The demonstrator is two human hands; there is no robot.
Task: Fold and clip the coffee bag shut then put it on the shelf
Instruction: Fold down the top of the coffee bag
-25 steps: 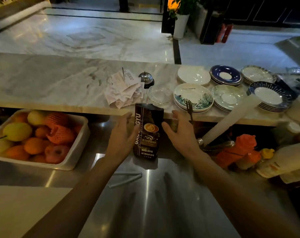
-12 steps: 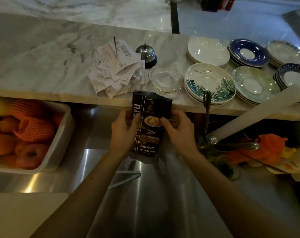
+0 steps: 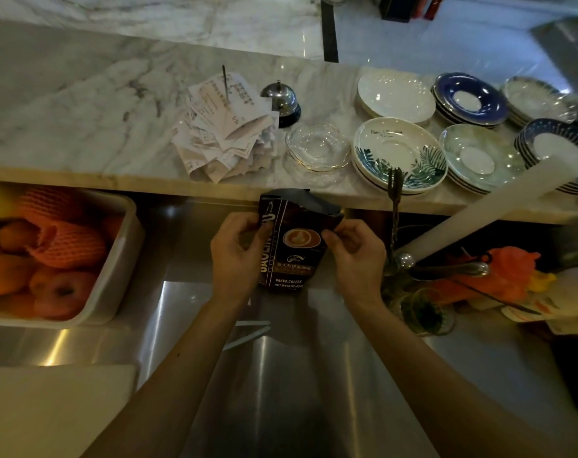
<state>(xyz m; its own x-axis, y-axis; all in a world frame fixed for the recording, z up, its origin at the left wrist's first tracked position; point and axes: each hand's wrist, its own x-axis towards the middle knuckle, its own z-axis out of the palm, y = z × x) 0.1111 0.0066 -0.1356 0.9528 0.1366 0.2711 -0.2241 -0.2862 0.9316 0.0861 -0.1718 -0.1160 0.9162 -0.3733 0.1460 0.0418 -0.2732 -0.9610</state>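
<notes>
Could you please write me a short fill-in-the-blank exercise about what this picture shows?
1. The coffee bag is gripped by ____ hands, the left hand and the right hand.
2. The tray at the left holds ____.
3. The bell stands beside a stack of ____.
4. The bag's top is still ____.

Answers: both; fruit; receipts; open

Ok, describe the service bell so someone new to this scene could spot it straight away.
Start at the long marble counter running across the back. Near its middle, a heap of paper receipts sits on a spike; the service bell stands just right of it, behind a clear glass saucer. It is the only shiny metal dome, on a dark base.
</notes>
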